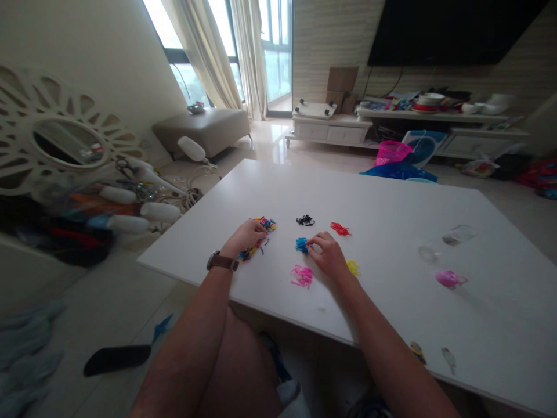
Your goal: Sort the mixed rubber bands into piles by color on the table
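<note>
Right hand [326, 253] curls its fingers [315, 241] beside the blue pile [300, 244]

On the white bench [383, 203], we have our left fingers [260, 228] at a mixed-colour pile [269, 223] and our right fingers [315, 240] at the blue pile [301, 245]; whether we pinch a piece is too small to tell. Beyond the blue we see a black pile [305, 220] and a red pile [340, 229]; nearer us lies a pink pile [301, 276]. Our right arm [369, 316] partly hides a yellow pile [353, 267].
</note>
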Motion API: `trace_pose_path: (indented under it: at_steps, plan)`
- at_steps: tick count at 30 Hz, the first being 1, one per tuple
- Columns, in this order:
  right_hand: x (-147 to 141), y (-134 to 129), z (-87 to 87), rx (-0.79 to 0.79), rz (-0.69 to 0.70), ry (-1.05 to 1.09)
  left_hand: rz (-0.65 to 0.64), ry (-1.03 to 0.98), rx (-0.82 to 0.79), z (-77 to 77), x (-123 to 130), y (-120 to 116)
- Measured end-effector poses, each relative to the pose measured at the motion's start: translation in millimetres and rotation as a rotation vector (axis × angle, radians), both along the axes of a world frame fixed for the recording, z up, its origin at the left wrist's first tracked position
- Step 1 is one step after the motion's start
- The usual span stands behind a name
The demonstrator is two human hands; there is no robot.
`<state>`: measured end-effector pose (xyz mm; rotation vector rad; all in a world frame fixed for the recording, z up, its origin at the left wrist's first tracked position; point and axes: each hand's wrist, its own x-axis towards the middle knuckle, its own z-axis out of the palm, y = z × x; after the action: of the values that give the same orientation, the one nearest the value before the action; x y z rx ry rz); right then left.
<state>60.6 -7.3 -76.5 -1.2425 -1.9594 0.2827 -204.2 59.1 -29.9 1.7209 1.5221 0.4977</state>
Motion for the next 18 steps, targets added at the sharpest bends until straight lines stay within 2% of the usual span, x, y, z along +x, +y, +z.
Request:
trace_pose_path:
  at_steps: [3, 10, 18]
  plan:
    - [0, 0, 0.4, -0.004, -0.004, -0.004, -0.010, 0.054, -0.005, -1.3, 0, 0]
    - [-1, 0, 0.0, -0.019, 0.002, -0.006, -0.128, 0.238, 0.040, -8.8, 0, 1]
    - [-1, -1, 1.7, -0.022, 0.008, -0.001, -0.143, 0.366, 0.103, -15.3, 10, 0]
